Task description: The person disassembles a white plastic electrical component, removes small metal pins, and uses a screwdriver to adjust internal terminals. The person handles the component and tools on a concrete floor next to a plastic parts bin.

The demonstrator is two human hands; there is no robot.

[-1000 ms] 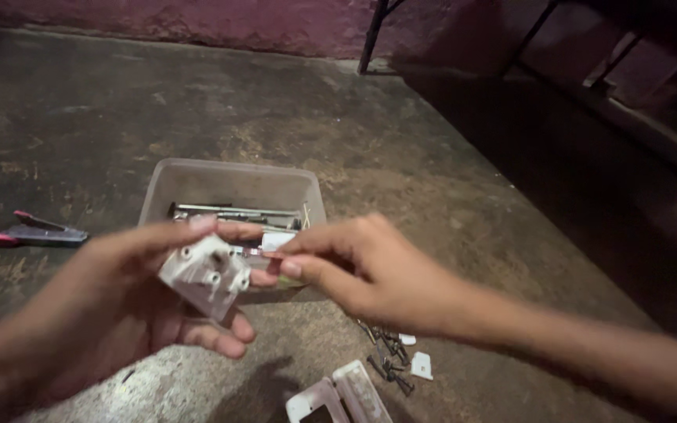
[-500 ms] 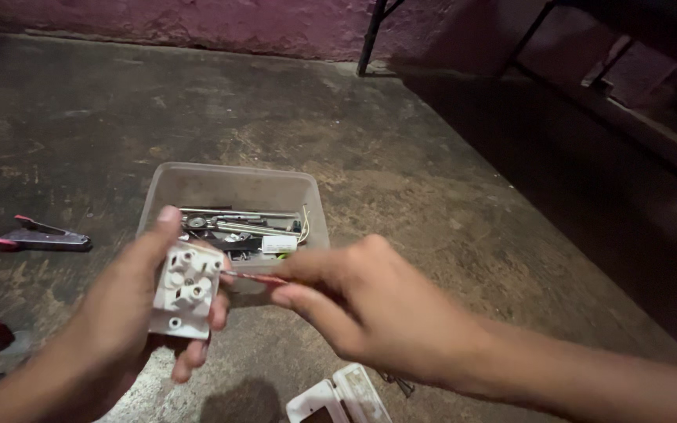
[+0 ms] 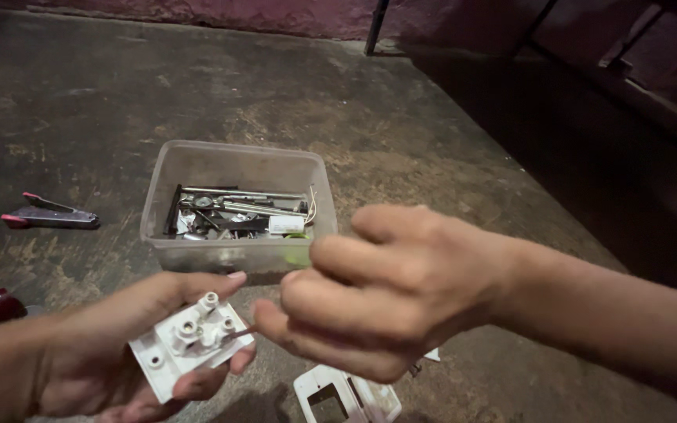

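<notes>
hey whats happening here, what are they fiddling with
A person sits over a concrete floor. The left hand holds a white socket part, back side up. The right hand pinches a thin metal piece against it. Beyond the hands stands a clear plastic tub of metal bits. A white cover plate lies below, and a red-tipped tool lies to the left.

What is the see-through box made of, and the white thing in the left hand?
The box looks like clear, slightly cloudy plastic: the tools inside show through its walls. The white part in the left hand seems moulded plastic, matte white, with round raised posts. It may hold metal bits; too dim to tell.
</notes>
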